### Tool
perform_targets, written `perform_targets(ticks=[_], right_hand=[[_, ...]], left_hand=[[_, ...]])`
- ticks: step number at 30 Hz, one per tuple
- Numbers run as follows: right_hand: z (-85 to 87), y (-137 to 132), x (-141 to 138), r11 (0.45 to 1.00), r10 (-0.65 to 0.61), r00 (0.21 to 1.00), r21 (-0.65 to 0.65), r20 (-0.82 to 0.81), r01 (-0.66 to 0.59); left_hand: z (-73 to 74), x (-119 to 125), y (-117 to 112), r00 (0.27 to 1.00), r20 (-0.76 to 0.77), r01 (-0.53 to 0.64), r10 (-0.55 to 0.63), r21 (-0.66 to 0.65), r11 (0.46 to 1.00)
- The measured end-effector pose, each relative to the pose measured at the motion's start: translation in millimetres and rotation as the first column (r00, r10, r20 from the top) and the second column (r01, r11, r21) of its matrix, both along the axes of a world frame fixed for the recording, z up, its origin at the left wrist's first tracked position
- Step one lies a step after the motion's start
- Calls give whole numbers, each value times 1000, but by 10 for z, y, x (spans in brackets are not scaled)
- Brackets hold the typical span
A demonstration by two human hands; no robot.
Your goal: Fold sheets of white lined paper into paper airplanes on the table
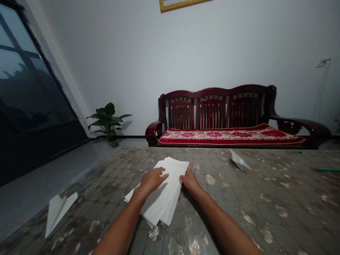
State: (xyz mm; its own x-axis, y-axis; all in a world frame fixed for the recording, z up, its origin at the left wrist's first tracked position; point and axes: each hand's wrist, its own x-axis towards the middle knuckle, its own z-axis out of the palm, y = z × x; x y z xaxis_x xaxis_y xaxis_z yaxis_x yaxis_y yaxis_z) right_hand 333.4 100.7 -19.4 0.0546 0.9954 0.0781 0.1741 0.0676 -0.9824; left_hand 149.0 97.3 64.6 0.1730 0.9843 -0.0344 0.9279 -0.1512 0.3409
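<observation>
A loose, slightly fanned stack of white paper sheets (167,191) lies on the patterned tabletop in front of me. My left hand (153,180) rests over the left part of the stack, its thumb and fingers apart on the top sheet. At the right edge, my right hand (190,179) pinches the sheets, thumb on top and the other fingers mostly hidden beneath or behind the paper. A folded white paper plane (58,211) lies at the left of the table. Another folded white paper piece (239,161) sits toward the far right.
The grey table (265,198) has a leaf-like pattern. A green stick-like object (328,169) lies near its right edge. Beyond it stand a dark red wooden bench (212,109) with a red floral cushion (228,136) and a potted plant (108,120). Dark glass panels (29,81) are on the left.
</observation>
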Motion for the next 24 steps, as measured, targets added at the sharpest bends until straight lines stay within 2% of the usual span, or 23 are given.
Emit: perform_targets(ticks=[2, 5, 7, 10, 13, 16, 18, 20, 24], right_hand=[[-7, 24, 73, 997, -60, 998, -46, 11, 60], [-13, 31, 83, 993, -111, 993, -26, 34, 112], [-15, 37, 7, 994, -110, 993, 4, 43, 110], [-3, 66, -161, 997, -77, 995, 25, 61, 76], [33, 82, -242, 999, -38, 995, 41, 89, 35], [86, 26, -174, 991, -108, 969, 105, 222, 87], [129, -43, -99, 972, -198, 870, 204, 452, 116], [179, -106, -52, 968, -203, 759, 245, 619, 58], [278, -137, -82, 983, -136, 603, 181, 786, -13]], left_hand=[[13, -314, 167, 987, 2, -160, 160, 50, 986], [-105, -617, 267, 965, -27, -262, 262, 12, 965], [-232, -679, 264, 960, -37, -277, 277, -1, 961], [-383, -669, 253, 973, -15, -232, 232, -11, 973], [-434, -691, 242, 980, 18, -197, 197, 5, 980], [-430, -769, 182, 975, 17, -221, 221, 20, 975], [-428, -801, 120, 971, 5, -240, 240, 31, 970], [-434, -785, 57, 966, -11, -256, 257, 50, 965], [-459, -655, -52, 957, -44, -280, 285, 90, 956]])
